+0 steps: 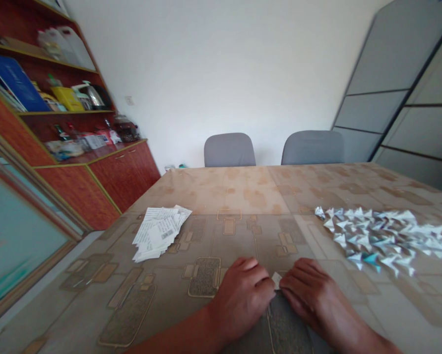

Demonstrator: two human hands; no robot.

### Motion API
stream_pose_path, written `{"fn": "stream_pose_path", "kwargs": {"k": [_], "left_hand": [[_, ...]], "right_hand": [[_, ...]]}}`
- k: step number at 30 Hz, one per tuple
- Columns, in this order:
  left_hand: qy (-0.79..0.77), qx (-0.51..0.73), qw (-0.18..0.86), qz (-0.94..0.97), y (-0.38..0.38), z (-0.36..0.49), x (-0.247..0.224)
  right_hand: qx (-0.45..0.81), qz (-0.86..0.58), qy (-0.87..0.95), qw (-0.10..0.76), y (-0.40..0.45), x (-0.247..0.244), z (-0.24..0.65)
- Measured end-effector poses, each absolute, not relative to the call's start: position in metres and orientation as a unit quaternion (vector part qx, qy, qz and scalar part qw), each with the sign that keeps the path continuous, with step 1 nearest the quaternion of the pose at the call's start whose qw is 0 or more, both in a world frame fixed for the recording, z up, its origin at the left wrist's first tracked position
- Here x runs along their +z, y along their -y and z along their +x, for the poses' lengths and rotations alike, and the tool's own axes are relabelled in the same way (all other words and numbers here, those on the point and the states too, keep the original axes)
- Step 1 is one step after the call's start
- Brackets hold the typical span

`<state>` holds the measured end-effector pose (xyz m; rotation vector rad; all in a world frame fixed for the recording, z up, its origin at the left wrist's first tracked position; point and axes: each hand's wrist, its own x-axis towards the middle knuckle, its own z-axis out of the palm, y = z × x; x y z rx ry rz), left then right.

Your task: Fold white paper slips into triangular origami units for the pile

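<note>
A small folded piece of white paper (276, 280) shows between my two hands, low over the table's near side. My left hand (245, 295) has its fingers curled and closed at the paper's left side. From the right, my right hand (311, 290) pinches the same paper with its fingers pressed together. Most of the paper is hidden by the fingers. To the left lies a fanned stack of printed paper slips (160, 231). Over on the right, many small folded paper pieces (379, 238) with pointed tips are set out in rows, one of them partly teal.
The table (243, 189) has a patterned brown cover. Two grey chairs (230, 150) stand at its far edge before a white wall. A red-brown cabinet (127, 172) with loaded shelves is at the left, and grey sliding doors (383, 69) are at the right.
</note>
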<state>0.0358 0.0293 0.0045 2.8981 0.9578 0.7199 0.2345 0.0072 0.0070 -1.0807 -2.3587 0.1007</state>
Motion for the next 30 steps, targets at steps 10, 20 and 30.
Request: {"fn": "stream_pose_path", "kwargs": {"k": [10,20,30], "left_hand": [[-0.399,0.371,0.282,0.79,-0.022,0.044,0.003],[-0.455,0.324,0.473,0.681,-0.027,0.038,0.017],[-0.433,0.332,0.411,0.731,-0.023,0.04,0.021]], "right_hand": [[0.122,-0.415,0.85,0.302,-0.002,0.02,0.231],[0.139,-0.486,0.792,0.341,-0.013,0.028,0.262],[0.234,-0.448,0.811,0.294,-0.003,0.026,0.242]]}}
